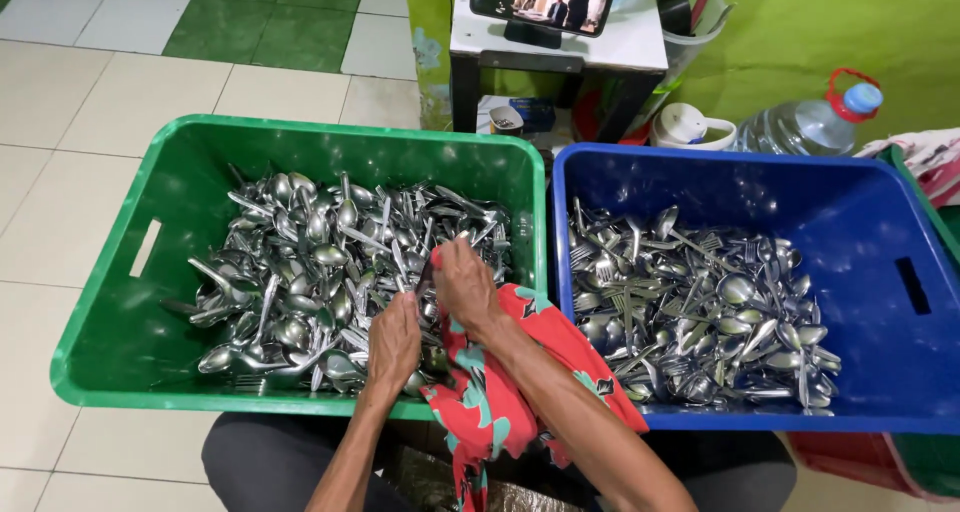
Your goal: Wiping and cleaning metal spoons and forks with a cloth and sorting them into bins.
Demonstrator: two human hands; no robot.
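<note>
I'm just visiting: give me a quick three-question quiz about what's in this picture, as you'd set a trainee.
1. True or false: both hands are over the green crate.
2. Which is draped over the right hand and forearm? A) red patterned cloth B) white towel C) plastic bag
3. What fills the blue crate beside it?

Key:
1. True; the left hand is there too, among the cutlery.
2. A.
3. Metal spoons and forks.
</note>
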